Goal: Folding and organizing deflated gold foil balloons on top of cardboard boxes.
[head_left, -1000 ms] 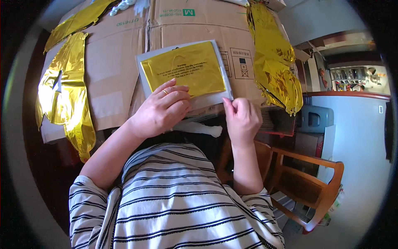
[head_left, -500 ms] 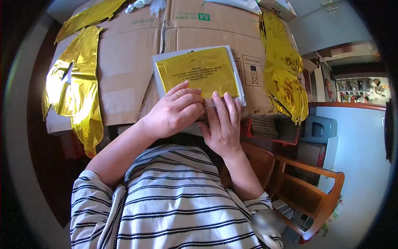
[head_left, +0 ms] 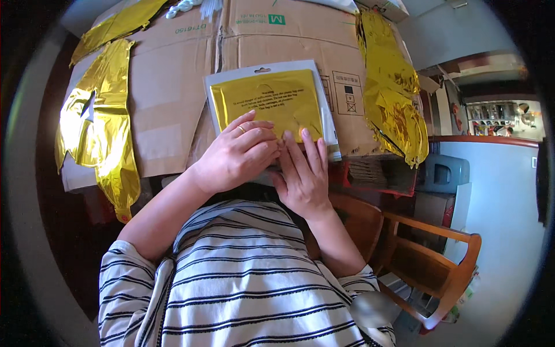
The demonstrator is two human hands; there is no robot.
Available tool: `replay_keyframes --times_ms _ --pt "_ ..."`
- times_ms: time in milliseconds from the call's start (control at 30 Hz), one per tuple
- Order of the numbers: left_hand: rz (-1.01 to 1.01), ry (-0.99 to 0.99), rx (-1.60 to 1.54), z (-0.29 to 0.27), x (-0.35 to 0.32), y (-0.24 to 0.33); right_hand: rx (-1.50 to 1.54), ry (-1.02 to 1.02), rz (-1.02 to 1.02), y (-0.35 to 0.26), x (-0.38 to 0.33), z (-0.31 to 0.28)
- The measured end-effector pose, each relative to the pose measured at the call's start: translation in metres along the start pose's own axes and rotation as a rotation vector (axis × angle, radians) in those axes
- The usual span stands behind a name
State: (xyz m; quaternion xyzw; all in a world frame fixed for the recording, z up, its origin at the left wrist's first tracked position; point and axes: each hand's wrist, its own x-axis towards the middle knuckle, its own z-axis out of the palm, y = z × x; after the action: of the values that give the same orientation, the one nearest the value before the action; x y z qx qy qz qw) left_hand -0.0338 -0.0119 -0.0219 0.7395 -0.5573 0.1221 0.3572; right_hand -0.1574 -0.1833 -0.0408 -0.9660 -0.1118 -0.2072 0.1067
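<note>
Flattened brown cardboard [head_left: 173,98] covered the table, and a flat gold foil packet with a pale plastic border [head_left: 269,101] lay on it near its front edge. Both hands pressed on the packet's near edge: the left hand [head_left: 237,156], a ring on one finger, lay with fingers curled over the lower left corner, and the right hand [head_left: 303,173] lay flat beside it, fingers spread, neither grip closed around anything. Crumpled gold foil balloons lay left [head_left: 101,121] and right [head_left: 393,87] of the packet. A wooden chair [head_left: 428,260] stood below right of it.
</note>
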Motion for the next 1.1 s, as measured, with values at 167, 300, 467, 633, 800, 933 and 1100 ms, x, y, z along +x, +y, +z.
replay_keyframes --times_ms 167,300,467,633,800,933,1100 --pt "-0.027 -0.002 -0.017 0.000 0.002 0.002 -0.019 0.042 0.059 -0.002 -0.014 -0.005" --pt "-0.031 -0.012 -0.026 0.001 0.001 0.001 0.014 0.052 0.105 -0.003 -0.018 -0.004" --pt "-0.038 -0.072 0.004 0.001 0.000 0.000 -0.031 -0.008 0.093 -0.001 -0.017 -0.002" --pt "-0.081 -0.148 0.074 -0.001 0.008 0.008 0.027 0.061 0.067 0.001 -0.016 -0.006" --pt "-0.065 -0.216 0.109 -0.003 0.012 0.009 0.129 0.290 0.033 0.017 -0.025 -0.028" --pt "-0.035 -0.154 0.101 0.000 0.009 0.006 0.110 0.328 0.315 0.041 -0.041 -0.038" --pt "0.012 -0.123 0.035 0.001 0.009 0.002 0.064 0.209 0.193 0.058 -0.038 -0.036"
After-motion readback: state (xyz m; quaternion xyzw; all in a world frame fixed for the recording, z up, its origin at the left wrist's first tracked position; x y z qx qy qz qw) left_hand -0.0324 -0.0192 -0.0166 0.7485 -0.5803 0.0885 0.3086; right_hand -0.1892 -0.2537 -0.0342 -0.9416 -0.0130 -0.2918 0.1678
